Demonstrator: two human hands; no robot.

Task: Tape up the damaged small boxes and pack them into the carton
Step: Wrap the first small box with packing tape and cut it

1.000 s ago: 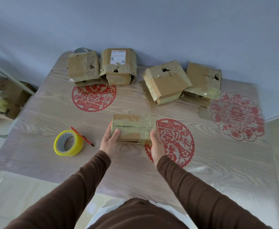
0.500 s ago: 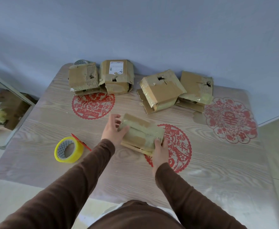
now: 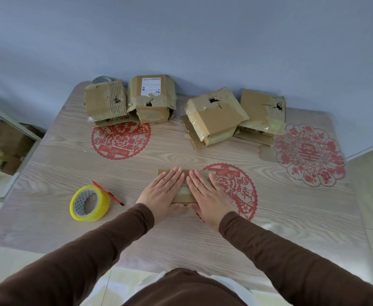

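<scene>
The table [image 3: 75, 164] has a pale wood-grain top under a glossy clear film, with red paper-cut medallions [image 3: 120, 141] lying flat beneath the sheen. The four damaged boxes [image 3: 214, 115] along the wall are matt brown corrugated cardboard, torn and rough at the holes, patched with shiny, wrinkled clear tape. The tape roll [image 3: 90, 203] is glossy yellow plastic film, and the sleeves [image 3: 88, 257] are soft matt brown cloth.

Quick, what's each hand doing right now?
Left hand: open, fingers straight, pressing flat on the small box.
Right hand: open, pressing flat on the same box.
</scene>
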